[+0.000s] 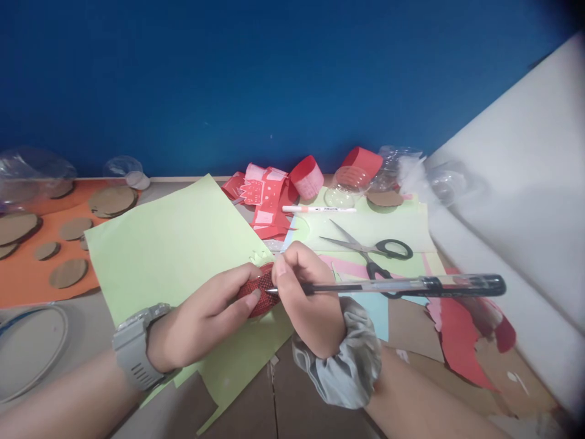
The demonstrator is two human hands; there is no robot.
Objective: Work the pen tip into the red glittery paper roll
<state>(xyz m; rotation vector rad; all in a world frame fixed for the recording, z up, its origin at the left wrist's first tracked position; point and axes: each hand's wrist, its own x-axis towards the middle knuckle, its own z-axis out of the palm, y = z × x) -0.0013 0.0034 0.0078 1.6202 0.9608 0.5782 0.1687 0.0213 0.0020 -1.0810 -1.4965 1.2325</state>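
My left hand, with a grey watch on its wrist, holds a small red and black checked piece between fingers and thumb. A pen is gripped in my right hand; its tip touches or nearly touches the checked piece, and its clear barrel points right. A grey scrunchie circles my right wrist. Beneath the hands lies a pale green sheet with a small jagged cut near its right corner.
Open black-handled scissors and a white marker lie beyond my right hand. Red paper strips and clear plastic cups stand along the blue wall. Cardboard discs rest on orange paper at left; torn red paper lies right.
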